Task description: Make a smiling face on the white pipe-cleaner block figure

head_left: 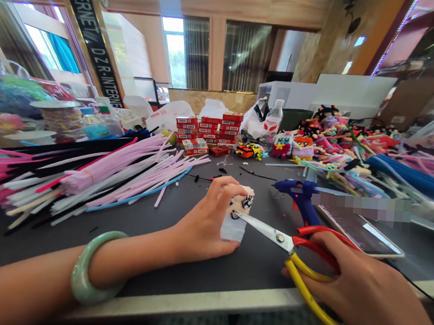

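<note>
My left hand (207,221), with a green bangle (88,272) on its wrist, grips a small cream and white fuzzy craft figure (233,229) by its top and bottom. The figure has black and white eyes and a dark curved mouth. My right hand (361,281) is closed on scissors (271,233) with one red and one yellow handle. Their blades look closed, and the tip touches the figure's face near the mouth. A blue glue gun (298,195) lies behind the scissors on the dark table (150,271).
Pink, white and black pipe cleaners (127,171) spread over the left side. Stacked red boxes (207,132), a plastic bottle (274,119) and a pile of colourful dolls (330,131) stand at the back. A phone (361,232) lies at the right.
</note>
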Tool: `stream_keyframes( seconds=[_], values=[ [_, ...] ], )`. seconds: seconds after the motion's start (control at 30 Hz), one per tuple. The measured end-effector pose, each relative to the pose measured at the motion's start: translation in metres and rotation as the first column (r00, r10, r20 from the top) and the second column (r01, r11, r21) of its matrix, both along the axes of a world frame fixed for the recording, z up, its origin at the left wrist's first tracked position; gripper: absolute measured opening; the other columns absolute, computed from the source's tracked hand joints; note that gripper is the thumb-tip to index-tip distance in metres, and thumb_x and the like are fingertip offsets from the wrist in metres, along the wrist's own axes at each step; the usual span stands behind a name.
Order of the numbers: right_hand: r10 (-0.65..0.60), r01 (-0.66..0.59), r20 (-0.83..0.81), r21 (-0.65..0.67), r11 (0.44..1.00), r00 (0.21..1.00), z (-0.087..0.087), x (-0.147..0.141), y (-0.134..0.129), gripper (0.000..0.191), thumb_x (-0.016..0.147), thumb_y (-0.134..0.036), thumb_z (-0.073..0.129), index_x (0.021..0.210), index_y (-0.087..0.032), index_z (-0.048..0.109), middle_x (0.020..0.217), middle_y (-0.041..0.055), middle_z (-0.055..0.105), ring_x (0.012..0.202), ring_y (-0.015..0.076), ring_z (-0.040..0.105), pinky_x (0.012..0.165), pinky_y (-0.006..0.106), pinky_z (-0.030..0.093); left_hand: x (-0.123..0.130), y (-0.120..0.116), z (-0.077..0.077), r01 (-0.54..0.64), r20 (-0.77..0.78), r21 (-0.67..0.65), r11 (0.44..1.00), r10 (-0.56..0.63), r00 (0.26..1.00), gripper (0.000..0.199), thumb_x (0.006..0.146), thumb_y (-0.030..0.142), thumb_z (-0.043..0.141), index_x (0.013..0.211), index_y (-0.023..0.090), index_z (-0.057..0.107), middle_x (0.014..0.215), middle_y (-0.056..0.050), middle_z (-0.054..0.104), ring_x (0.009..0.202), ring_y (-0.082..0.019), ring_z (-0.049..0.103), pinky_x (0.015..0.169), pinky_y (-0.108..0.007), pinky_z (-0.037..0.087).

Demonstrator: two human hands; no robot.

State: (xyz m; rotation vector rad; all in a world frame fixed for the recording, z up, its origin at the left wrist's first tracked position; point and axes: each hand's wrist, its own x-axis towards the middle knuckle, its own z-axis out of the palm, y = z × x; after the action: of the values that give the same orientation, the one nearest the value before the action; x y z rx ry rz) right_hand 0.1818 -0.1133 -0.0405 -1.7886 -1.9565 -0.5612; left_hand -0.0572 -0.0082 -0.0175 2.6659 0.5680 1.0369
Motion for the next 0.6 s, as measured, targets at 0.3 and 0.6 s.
stream_keyframes(
  seconds=[0.3,0.6],
  values=[
    [-0.068,0.066,0.068,0.04,0.997,0.995,0.0031,-0.0052,-0.0032,0.042,0.084,-0.057,0.04,0.095,-0.024,0.065,0.058,0.0022,0.066,0.042,0.0231,0.06,0.041,0.031,0.038,0.0007,-0.0031,0.0031,-0.021,-0.013,-0.046,0.999,0.02,1.0,0.077,0.06,0.013,0.069,0.122,0.03,0.027,0.127,-0.011,0.031,0.123,-0.031,0.037,0.104,-0.05,0.036],
    [-0.015,0.014,0.042,0.04,0.999,0.999,0.0062,0.0004,-0.0027,0.048,0.086,-0.061,0.037,0.094,-0.022,0.064,0.06,0.0018,0.067,0.043,0.0227,0.061,0.04,0.032,0.04,-0.0006,0.002,-0.0012,-0.003,0.013,-0.009,1.0,0.003,1.0,0.08,0.059,0.015,0.071,0.124,0.03,0.025,0.127,-0.01,0.031,0.123,-0.031,0.036,0.103,-0.05,0.037]
  ],
)
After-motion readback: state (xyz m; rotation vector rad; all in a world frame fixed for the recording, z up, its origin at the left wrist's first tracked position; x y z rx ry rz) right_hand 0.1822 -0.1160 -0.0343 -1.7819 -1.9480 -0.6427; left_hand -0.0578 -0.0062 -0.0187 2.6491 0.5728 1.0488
